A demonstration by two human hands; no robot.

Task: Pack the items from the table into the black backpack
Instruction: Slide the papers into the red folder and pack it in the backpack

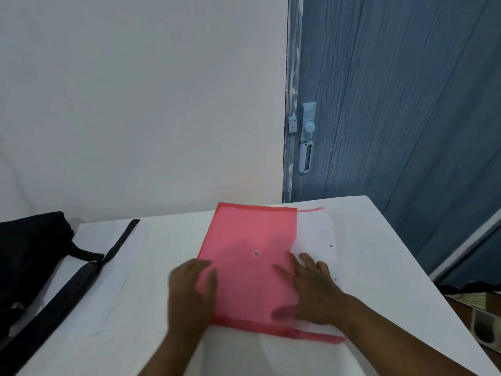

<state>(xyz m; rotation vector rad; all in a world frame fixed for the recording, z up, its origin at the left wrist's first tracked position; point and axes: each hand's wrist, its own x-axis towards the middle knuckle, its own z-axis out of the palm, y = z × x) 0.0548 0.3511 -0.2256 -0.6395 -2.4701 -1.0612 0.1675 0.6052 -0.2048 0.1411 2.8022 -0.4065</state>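
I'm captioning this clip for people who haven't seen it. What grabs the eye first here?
The red folder lies flat at the middle of the white table, with the left hand and right hand resting on it. The black backpack sits at the table's left edge, straps trailing.

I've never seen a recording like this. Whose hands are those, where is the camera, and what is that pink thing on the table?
There is no machine here: a person wears a camera on the head, so the one picture looks forward and down at that person's own two hands. The left hand lies on the left edge of a flat pink plastic folder, and the right hand lies with spread fingers on its right side, over the clear flap. Neither hand lifts it; the folder lies flat on the white table. At the far left lies the black backpack, its straps stretched across the table. Behind are a white wall and a blue door.
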